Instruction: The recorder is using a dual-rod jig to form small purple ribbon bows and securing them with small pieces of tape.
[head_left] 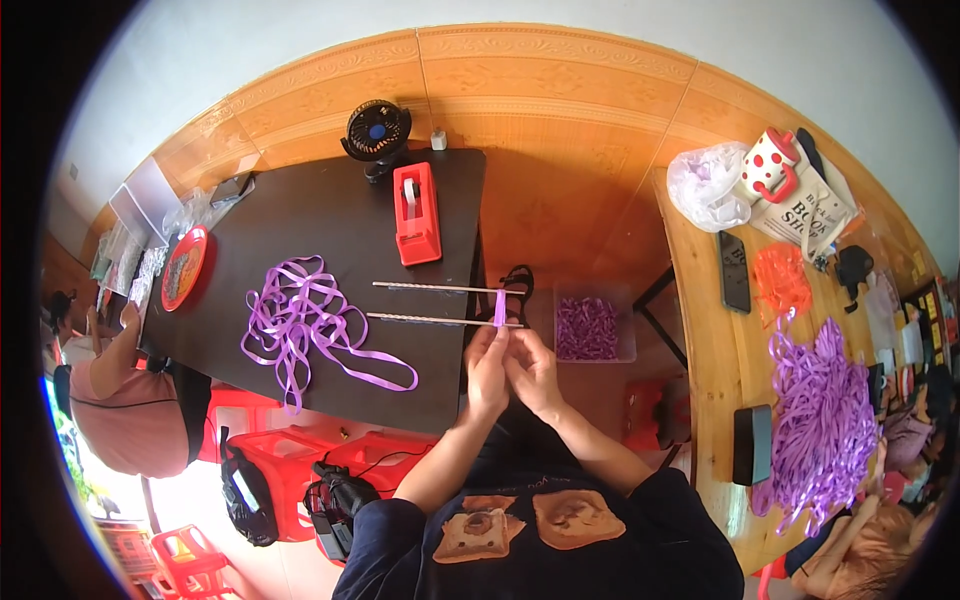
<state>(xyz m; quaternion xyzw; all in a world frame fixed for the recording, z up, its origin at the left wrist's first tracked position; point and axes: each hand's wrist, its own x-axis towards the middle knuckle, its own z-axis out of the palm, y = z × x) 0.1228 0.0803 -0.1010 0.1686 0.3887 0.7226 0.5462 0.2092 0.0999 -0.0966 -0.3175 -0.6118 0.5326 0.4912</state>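
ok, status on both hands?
Left hand, right hand together by narrow purple ribbon strip, grip unclear. Strip spans two thin pale rods. Tangled purple ribbon lies apart.

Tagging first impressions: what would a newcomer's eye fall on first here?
Probably the purple ribbon: a big heap on the wooden table at right and a loose tangle on the dark table at left. At centre, the left hand and right hand are at two thin rods bridged by a purple strip. Farther off on the dark table sits a red tape dispenser.
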